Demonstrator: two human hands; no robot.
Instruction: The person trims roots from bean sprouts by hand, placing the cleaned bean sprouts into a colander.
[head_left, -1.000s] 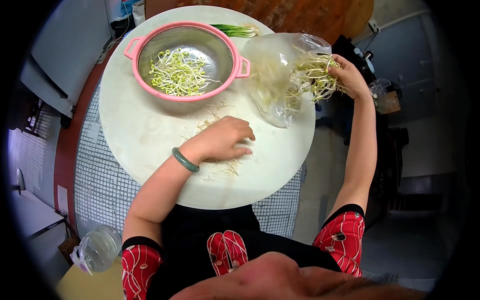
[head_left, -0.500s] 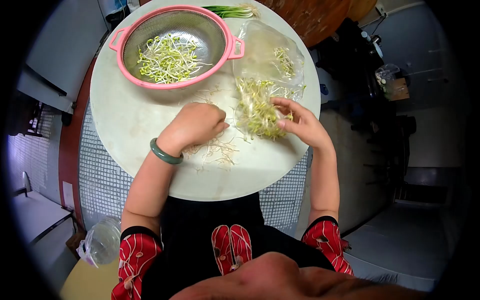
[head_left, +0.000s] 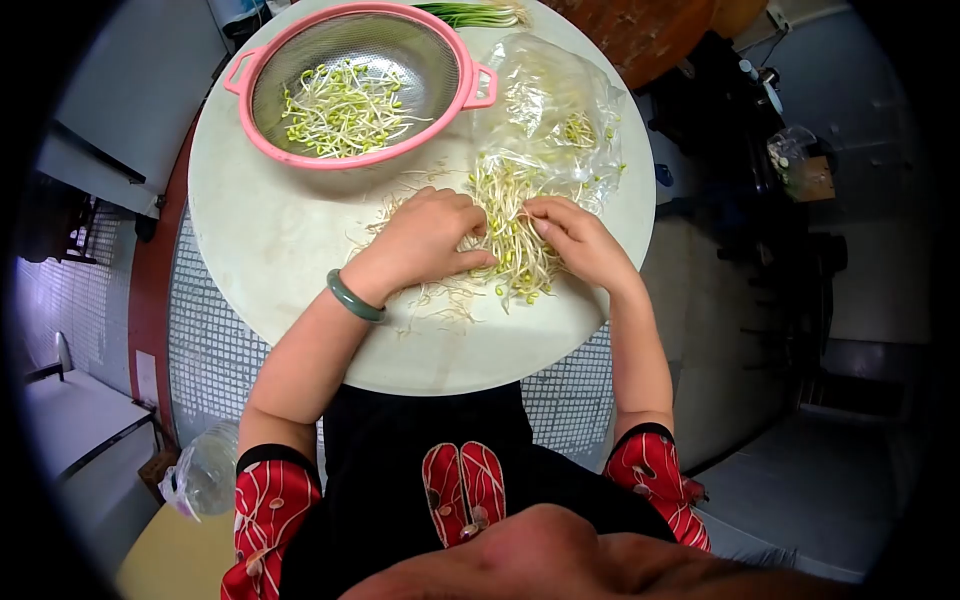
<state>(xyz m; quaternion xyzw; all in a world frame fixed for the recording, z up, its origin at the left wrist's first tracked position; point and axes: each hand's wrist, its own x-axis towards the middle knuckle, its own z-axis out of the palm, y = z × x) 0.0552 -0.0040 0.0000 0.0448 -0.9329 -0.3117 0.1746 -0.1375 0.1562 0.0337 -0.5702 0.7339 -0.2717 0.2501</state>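
Note:
A heap of bean sprouts (head_left: 515, 235) with yellow-green heads and pale stems lies on the round table in front of me. My left hand (head_left: 422, 237), a green bangle at its wrist, is at the heap's left side, thumb apart from its bent fingers and nothing visibly gripped. On the heap's right side my right hand (head_left: 580, 242) pinches some sprouts between thumb and fingertips. Thin brownish root ends (head_left: 450, 300) are scattered under and around my left hand. Behind the heap is a clear plastic bag (head_left: 545, 90) with more sprouts inside.
A pink-rimmed metal strainer (head_left: 290, 160) holding sprouts stands at the table's back left. Green onions (head_left: 470, 14) lie at the far edge of the pale table (head_left: 250, 240). A large clear plastic bottle (head_left: 210, 465) is on a yellowish surface at the lower left.
My right hand has moved left into the sprouts, which now lie spread out. My left hand has shifted right to the heap and its thumb has opened. The bag looks more crumpled.

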